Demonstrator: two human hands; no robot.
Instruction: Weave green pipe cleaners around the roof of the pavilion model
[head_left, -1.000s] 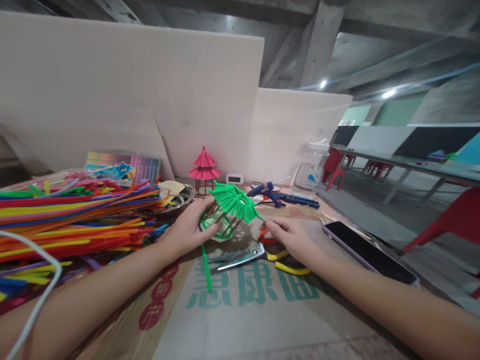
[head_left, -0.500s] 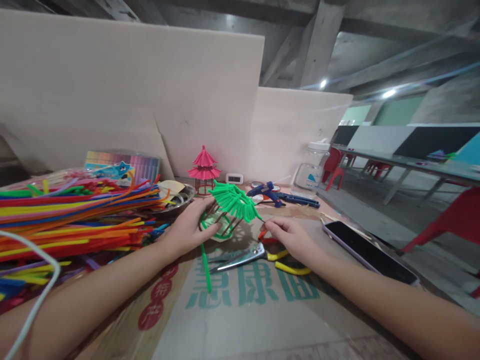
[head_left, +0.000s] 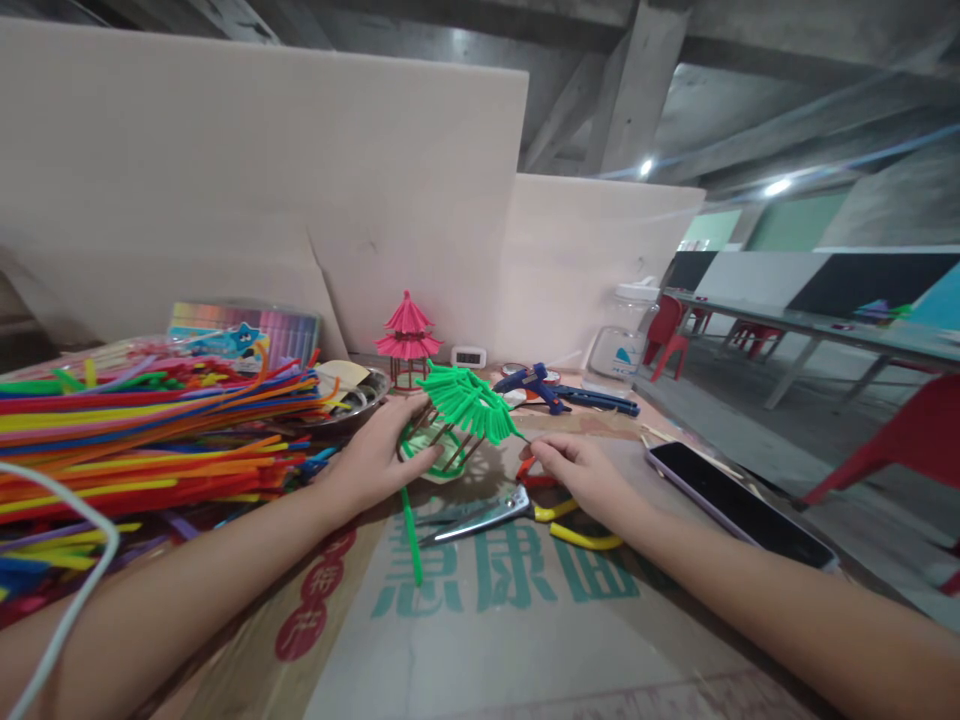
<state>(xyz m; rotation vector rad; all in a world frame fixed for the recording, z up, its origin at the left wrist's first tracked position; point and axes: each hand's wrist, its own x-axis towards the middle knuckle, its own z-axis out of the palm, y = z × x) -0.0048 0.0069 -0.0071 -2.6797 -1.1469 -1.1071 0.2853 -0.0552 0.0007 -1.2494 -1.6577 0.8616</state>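
My left hand [head_left: 394,450] is closed on a green pipe-cleaner pavilion [head_left: 469,402], gripping it by its brown posts and green-edged base. The pavilion tilts to the right, and its ridged green roof has an opening at the top. At the roof's right corner, my right hand [head_left: 566,465] pinches the end of a thin dark strand that runs to the roof edge. Below the pavilion lie scissors [head_left: 484,515] with yellow and red handles, beside a loose green pipe cleaner [head_left: 412,537].
Bundles of coloured pipe cleaners [head_left: 150,430] fill the left side, near a metal bowl [head_left: 367,395] and a marker set [head_left: 247,332]. Behind stand a pink pavilion [head_left: 407,340], a small clock [head_left: 469,357], a blue glue gun [head_left: 536,382] and a plastic jug [head_left: 622,335]. A phone [head_left: 739,505] lies right.
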